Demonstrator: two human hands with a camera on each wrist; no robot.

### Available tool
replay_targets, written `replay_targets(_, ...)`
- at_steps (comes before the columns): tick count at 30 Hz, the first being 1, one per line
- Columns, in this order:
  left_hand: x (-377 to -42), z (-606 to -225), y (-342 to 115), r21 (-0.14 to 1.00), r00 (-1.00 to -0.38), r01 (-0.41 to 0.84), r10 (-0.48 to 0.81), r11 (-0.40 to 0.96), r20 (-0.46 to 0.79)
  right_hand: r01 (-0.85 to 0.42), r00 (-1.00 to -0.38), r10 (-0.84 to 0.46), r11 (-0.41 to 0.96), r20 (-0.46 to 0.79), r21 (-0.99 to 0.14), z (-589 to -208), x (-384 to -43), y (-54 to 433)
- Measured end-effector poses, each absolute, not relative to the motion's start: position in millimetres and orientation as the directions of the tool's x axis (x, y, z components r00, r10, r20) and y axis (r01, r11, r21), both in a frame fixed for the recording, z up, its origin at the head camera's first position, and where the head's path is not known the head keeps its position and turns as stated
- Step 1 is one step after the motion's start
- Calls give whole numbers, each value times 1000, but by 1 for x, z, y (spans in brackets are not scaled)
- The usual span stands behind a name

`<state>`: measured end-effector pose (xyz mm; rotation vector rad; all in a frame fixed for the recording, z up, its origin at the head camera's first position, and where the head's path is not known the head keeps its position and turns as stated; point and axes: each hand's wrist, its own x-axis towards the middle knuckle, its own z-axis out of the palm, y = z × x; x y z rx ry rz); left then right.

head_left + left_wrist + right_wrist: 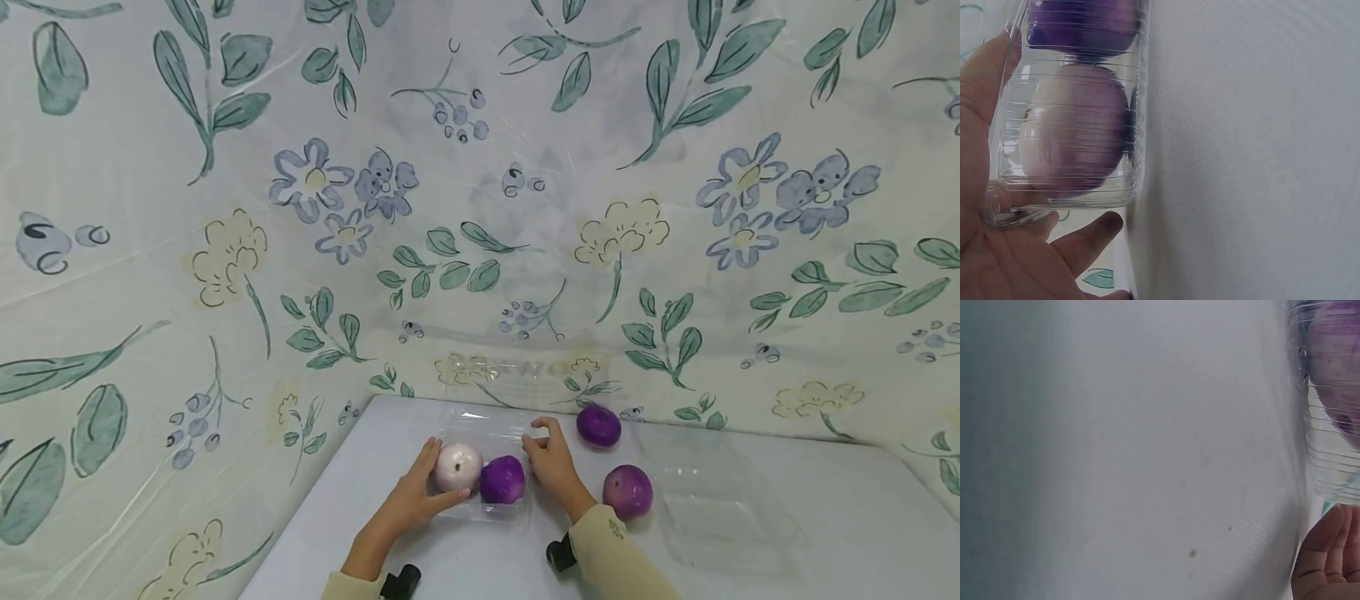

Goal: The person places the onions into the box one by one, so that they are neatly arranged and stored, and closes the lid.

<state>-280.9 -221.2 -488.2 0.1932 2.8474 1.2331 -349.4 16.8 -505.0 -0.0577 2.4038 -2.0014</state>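
A clear plastic container [495,510] holds a pale onion [458,468] on the left and a purple onion [503,481] beside it. My left hand [411,496] rests against the container's left end, thumb along the near side, the other fingers stretched up the left side. In the left wrist view the palm lies by the ribbed wall and the fingers [1088,244] spread past the corner. At the right far corner is my right hand [553,462], its fingers gently bent, tips close by the rim. In the right wrist view these fingers [1322,540] show just beyond the ribbed wall.
Two more purple onions, one farther back [598,427] and one nearer [627,492], sit right of my right hand. A second clear container [712,508] stands on the white table [847,500] farther right. Behind the table hangs a floral-patterned sheet [480,192].
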Motion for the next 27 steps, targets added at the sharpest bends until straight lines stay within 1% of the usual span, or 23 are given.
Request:
replay_targets(10,-282,-489,-223,719,-992,101,123,688,22,-54,-998,-34,183,49,-982,-501,-346,13)
replay_targets(19,-282,-489,-225,723,-992,101,126,684,19,-68,-998,-26,217,64,-974,-499,-345,12)
replay_targets(24,-282,-488,-224,738,-991,103,129,667,21,-105,-994,10,261,111,-960,-501,-345,14)
replay_targets(27,-281,-489,-223,745,-991,102,132,660,19,-124,-989,32,314,142,-941,-502,-346,15)
